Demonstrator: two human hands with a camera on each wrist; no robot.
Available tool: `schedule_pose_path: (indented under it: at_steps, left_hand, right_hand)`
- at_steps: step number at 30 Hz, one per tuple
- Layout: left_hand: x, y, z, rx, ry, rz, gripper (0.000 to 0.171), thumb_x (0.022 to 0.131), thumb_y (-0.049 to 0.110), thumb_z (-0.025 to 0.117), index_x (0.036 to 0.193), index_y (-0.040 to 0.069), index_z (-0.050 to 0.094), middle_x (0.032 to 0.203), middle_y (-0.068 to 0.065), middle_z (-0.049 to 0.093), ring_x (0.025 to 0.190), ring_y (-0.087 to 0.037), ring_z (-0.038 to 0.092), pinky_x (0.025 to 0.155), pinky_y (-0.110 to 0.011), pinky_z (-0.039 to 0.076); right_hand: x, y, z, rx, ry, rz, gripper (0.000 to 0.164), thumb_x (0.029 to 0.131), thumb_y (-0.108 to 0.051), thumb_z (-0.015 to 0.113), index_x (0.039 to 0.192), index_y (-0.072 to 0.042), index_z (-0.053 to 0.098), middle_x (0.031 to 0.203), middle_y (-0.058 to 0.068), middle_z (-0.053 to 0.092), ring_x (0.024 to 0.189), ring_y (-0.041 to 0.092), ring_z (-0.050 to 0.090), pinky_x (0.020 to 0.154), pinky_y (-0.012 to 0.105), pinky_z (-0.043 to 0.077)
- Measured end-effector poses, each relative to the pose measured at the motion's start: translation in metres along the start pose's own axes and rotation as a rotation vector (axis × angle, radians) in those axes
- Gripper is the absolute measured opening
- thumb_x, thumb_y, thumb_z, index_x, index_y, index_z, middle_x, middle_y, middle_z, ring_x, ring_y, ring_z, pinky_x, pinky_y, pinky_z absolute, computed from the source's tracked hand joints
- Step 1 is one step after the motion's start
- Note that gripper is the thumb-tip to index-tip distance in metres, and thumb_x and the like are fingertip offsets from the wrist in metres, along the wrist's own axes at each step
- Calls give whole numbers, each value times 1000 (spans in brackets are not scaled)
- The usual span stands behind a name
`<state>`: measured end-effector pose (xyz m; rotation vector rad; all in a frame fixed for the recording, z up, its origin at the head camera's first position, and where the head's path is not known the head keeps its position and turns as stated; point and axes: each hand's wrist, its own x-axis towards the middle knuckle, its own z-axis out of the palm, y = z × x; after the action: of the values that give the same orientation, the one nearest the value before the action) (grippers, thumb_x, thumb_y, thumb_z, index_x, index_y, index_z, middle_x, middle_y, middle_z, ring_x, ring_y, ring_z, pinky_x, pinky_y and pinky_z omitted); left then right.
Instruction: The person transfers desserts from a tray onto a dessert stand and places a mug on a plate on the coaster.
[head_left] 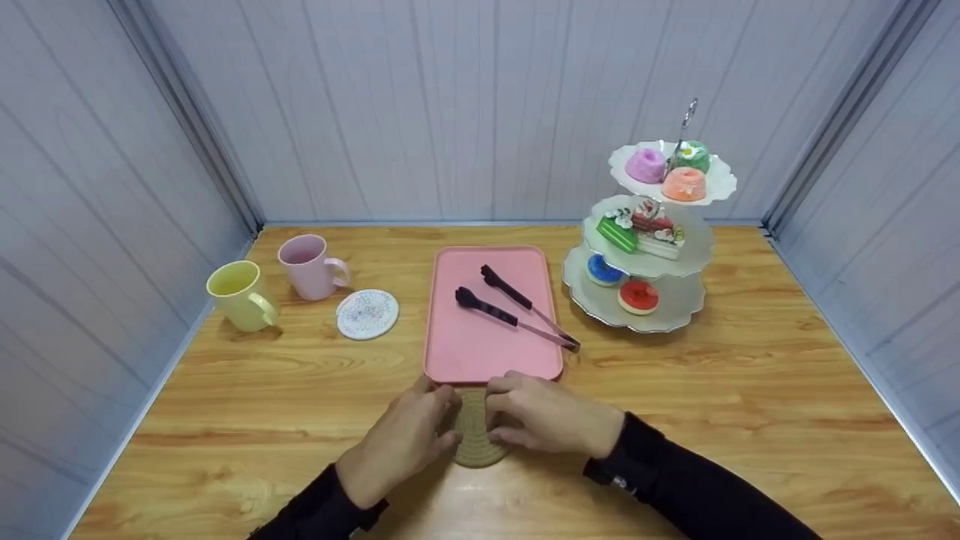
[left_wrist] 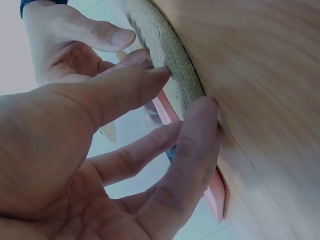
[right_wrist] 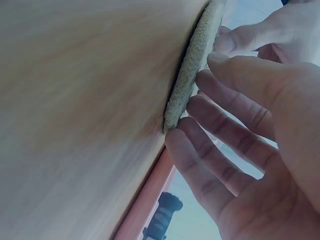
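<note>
Beige woven coaster (head_left: 474,429): touched at opposite edges by left hand (head_left: 409,436) and right hand (head_left: 551,416), neither clenched. Lay between both. Risked skewing against pink tray (head_left: 466,349), just beyond, if pushed unevenly.

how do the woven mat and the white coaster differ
The mat is plain tan with coiled, ropelike rings; the coaster is white with coloured speckles. The mat lies between the left hand and right hand, partly hidden by fingers; the coaster lies untouched near the pink mug, in full view. Both are flat with rounded edges.
</note>
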<state>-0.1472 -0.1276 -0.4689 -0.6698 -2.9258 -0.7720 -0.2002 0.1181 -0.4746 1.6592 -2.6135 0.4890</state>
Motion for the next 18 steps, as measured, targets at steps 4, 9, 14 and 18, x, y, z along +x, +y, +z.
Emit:
schedule_pose_path:
  at_steps: [4, 9, 14, 18]
  left_hand:
    - [0, 3, 1, -10, -11, 39, 31, 79, 9, 90, 106, 3, 75, 95, -7, 60, 79, -14, 56, 66, -27, 51]
    - [4, 6, 5, -9, -24, 84, 29, 81, 12, 90, 107, 6, 76, 102, -9, 64, 84, -14, 60, 70, -27, 57]
    - [9, 9, 11, 30, -27, 132, 29, 83, 17, 90, 109, 11, 78, 112, -11, 67, 95, -19, 65, 78, -30, 60]
    - [12, 13, 16, 42, -52, 157, 30, 85, 22, 90, 112, 15, 79, 120, -10, 66, 100, -18, 66, 81, -28, 59]
  right_hand:
    - [-5, 3, -3, 23, 2, 6, 12, 95, -27, 82, 99, -18, 75, 104, -5, 67, 95, 11, 60, 85, 26, 54]
    - [-14, 8, -6, 80, 15, 35, 15, 93, -25, 84, 102, -16, 76, 105, -3, 70, 96, 13, 63, 86, 26, 55]
    - [-23, 14, -11, 127, 10, 67, 18, 93, -24, 84, 107, -15, 79, 109, -1, 71, 101, 13, 66, 91, 27, 57]
    - [-30, 19, -13, 124, 4, 93, 17, 91, -22, 86, 105, -15, 81, 106, -2, 71, 98, 11, 68, 90, 27, 58]
